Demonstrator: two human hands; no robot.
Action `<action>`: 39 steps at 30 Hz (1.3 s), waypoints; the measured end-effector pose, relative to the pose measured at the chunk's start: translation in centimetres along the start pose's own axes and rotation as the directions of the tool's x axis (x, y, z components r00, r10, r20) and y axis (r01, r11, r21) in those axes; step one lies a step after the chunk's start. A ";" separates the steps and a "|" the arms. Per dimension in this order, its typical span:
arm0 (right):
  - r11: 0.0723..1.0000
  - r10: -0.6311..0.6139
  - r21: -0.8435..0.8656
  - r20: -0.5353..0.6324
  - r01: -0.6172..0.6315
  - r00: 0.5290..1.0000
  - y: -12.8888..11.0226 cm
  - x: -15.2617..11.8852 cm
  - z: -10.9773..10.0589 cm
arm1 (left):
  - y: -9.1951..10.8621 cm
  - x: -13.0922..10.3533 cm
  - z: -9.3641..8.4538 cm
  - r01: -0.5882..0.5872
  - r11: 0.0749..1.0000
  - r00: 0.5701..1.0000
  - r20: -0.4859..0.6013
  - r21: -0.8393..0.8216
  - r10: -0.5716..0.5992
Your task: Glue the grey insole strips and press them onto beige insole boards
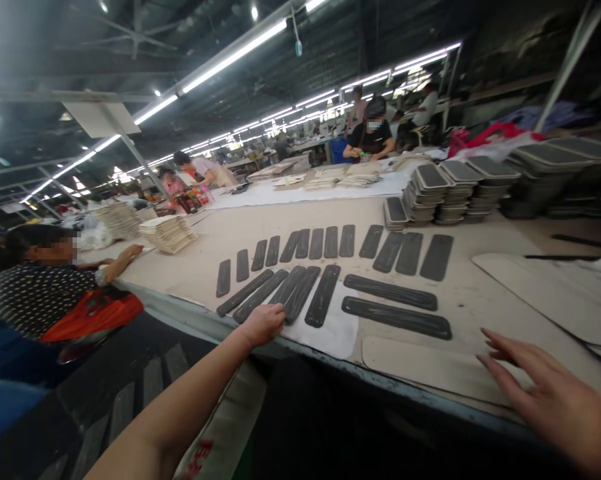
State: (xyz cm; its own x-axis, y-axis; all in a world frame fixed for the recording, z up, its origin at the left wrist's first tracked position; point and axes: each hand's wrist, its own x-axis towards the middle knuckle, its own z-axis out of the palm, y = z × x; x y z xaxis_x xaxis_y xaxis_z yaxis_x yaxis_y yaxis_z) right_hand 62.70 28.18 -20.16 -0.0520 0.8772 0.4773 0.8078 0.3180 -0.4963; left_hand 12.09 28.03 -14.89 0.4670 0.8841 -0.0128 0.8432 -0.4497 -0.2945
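Observation:
My left hand (263, 325) is at the table's near edge, fingers closed at the lower end of a dark grey strip (301, 295) with rounded corners. Whitish streaks, perhaps glue, mark its face. Similar strips lie around it: a single slanted strip (323, 297) just to the right, two lying crosswise, such as the lower crosswise strip (396, 317), and a curved row behind, including an end strip (437, 257). Over the right side of the table, my right hand (545, 387) is open with its fingers apart and nothing in it, near a flat beige panel (425, 360).
Stacks of dark-topped rounded pieces (425, 193) stand at the back right. A pale stack (167, 233) sits at the left. A co-worker in a dotted top (35, 287) reaches onto the table's left side; another in black (373, 137) works beyond. More strips (123, 410) lie below left.

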 end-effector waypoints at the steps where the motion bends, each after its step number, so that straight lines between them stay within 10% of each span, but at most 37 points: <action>1: 1.000 -0.024 0.015 -0.004 0.024 1.000 -0.5 0.2 -0.3 | -0.2 0.1 -0.4 0.045 0.999 0.996 -0.075 -0.022 -0.047; 10: 0.983 0.008 0.183 -0.086 0.008 0.996 -1.7 0.8 -1.1 | -0.7 1.9 -10.1 0.222 0.897 0.788 -0.472 -0.381 -0.395; 17: 0.673 0.429 0.600 0.160 -0.433 0.889 -3.2 1.5 -2.0 | 4.5 2.6 -16.7 0.061 0.559 0.790 -0.303 -0.827 -0.534; 21: 0.426 0.454 0.755 0.298 -0.498 0.840 -3.6 1.7 -2.5 | 8.7 4.2 -16.6 0.007 0.310 0.886 -0.139 -0.951 -0.443; 25: 0.373 0.470 0.751 0.354 -0.545 0.809 -3.1 1.6 -2.7 | 11.9 6.0 -15.5 -0.004 0.183 0.942 -0.065 -0.983 -0.329; 39: 0.629 0.547 0.448 0.326 -0.635 0.771 0.3 1.6 -5.5 | 15.1 8.8 -11.2 0.167 -0.375 0.912 0.287 -0.912 -0.293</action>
State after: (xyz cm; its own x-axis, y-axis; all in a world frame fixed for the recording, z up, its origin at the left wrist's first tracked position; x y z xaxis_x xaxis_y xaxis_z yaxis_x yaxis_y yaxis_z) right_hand 66.12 27.71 -15.52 0.2100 0.9677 -0.1396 0.2783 -0.1960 -0.9403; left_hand 31.95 27.56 -8.76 0.1022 0.9745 -0.1998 0.0046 0.2004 0.9797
